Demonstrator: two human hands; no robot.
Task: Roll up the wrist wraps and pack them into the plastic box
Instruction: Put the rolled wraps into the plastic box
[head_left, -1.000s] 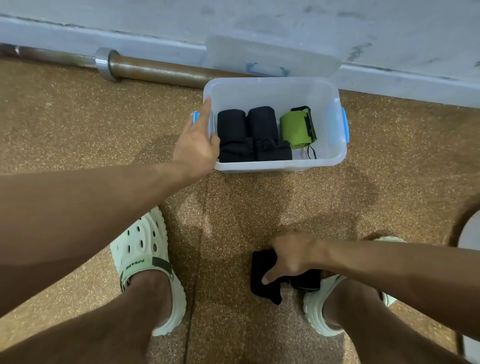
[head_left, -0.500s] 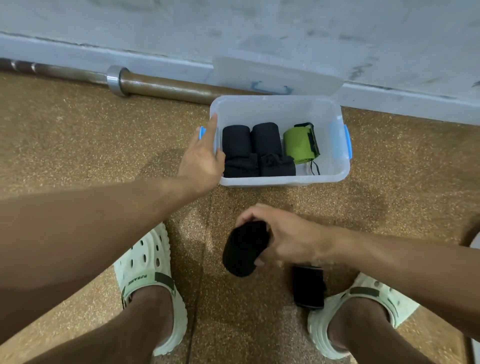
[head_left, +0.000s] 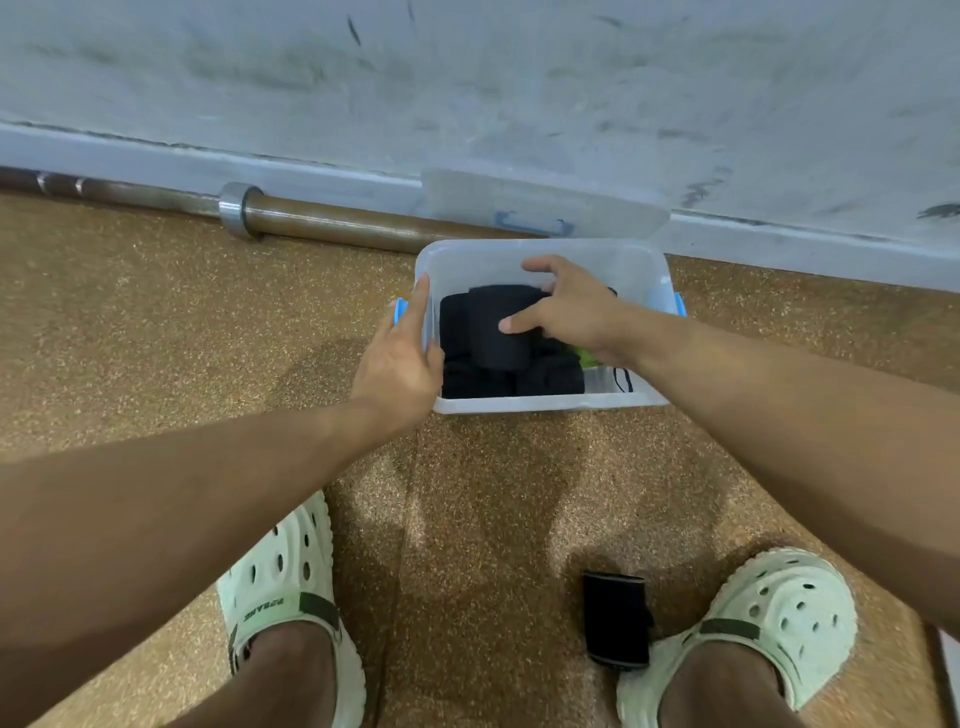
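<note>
A clear plastic box with blue side latches stands on the floor by the wall. My right hand holds a rolled black wrist wrap over the box, above several black rolls packed inside. A green roll shows only as a sliver under my right wrist. My left hand rests on the box's left rim with fingers straight. Another black rolled wrap lies on the floor beside my right shoe.
The box's clear lid leans against the pale wall behind it. A steel barbell lies along the wall's base to the left. My pale green clogs stand on the brown speckled floor.
My right hand lifted the black roll from the floor near my feet and carried it forward over the box. The left hand stayed on the box's left rim.
</note>
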